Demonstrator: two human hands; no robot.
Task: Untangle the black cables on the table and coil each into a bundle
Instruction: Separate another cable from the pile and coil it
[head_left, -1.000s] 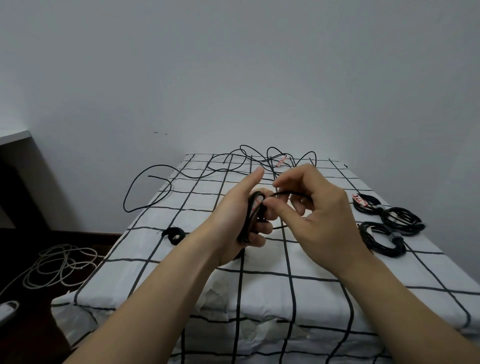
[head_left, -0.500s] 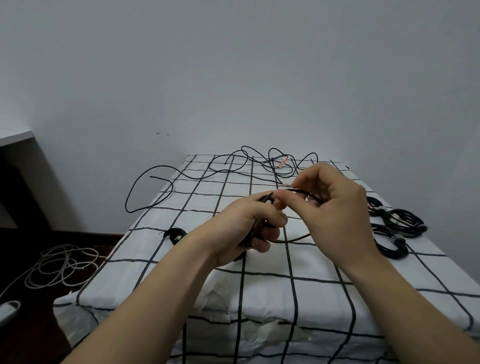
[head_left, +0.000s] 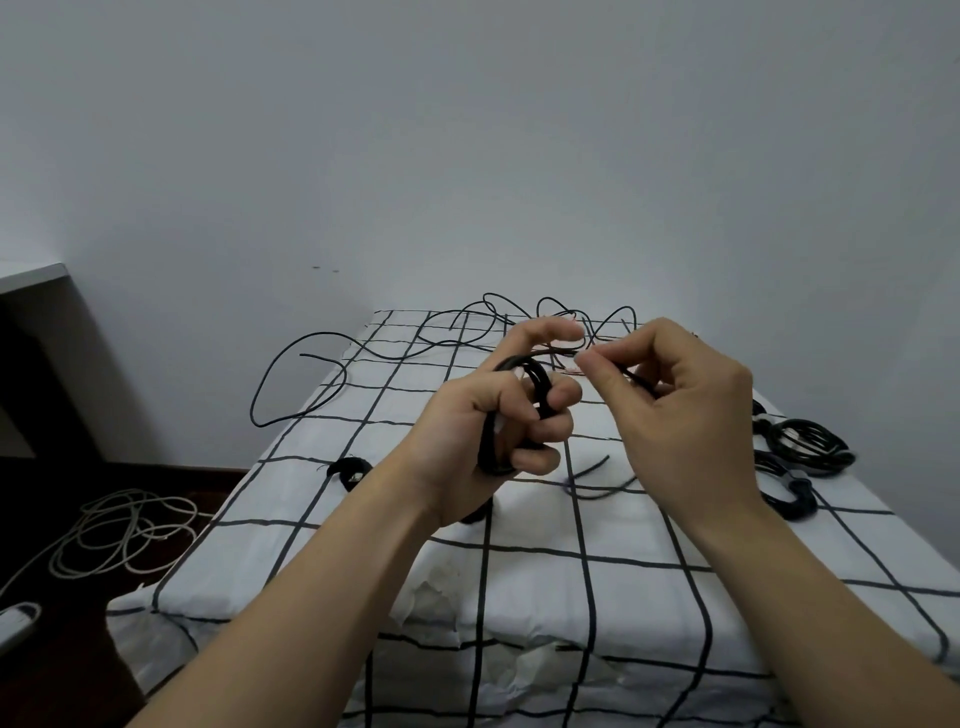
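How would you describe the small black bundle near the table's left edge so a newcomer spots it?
Find the table under its white, black-gridded cloth. Near its left edge, just left of the left forearm, lies the small black bundle. It lies alone, smaller than the coiled bundles on the right side.

A: What is the cloth (head_left: 524, 577) like?
B: White, with a grid of thin black lines.
A: And the cables?
B: The half-wound cable (head_left: 539, 388) is black. The loose cables (head_left: 317, 335) at the far end are black too, and so are the coiled bundles (head_left: 805, 447) on the right.
A: Anything paler?
B: The floor cable (head_left: 124, 535) is greyish white, the floor (head_left: 52, 483) dark brown, the wall (head_left: 467, 156) flat pale grey.
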